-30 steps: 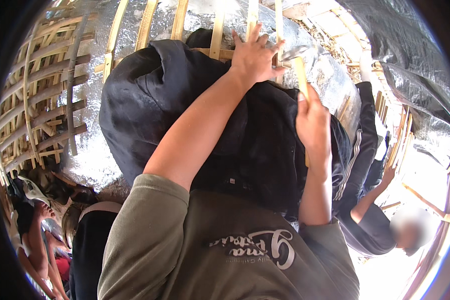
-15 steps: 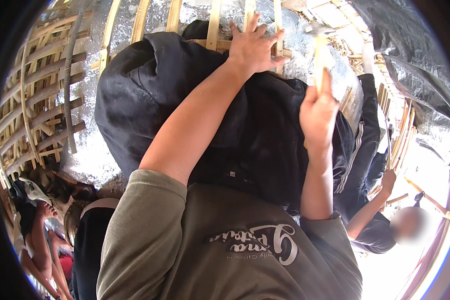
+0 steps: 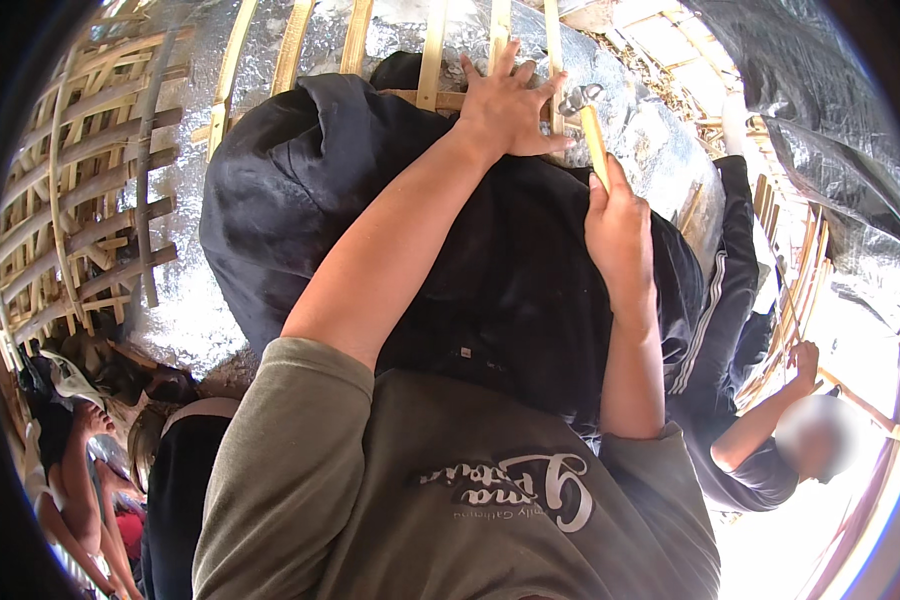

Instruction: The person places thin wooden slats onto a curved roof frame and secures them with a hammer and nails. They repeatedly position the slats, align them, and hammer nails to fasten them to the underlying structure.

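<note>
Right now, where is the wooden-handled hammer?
In the head view, upper right: the wooden-handled hammer is gripped by the right hand, its metal head beside the left hand on the bamboo slats.

Curved bamboo-slat frame (image 3: 432, 60) w/ silver foil sheet (image 3: 190, 300) behind the slats.
Frame runs from 9 to 1 o'clock; slats pale, roughly parallel, bent w/ the curve. Black cloth (image 3: 310, 190) draped directly over it at centre, covering slats from 11 to 3 o'clock. Open lattice part (image 3: 80, 210) at 9 o'clock, no foil.
</note>
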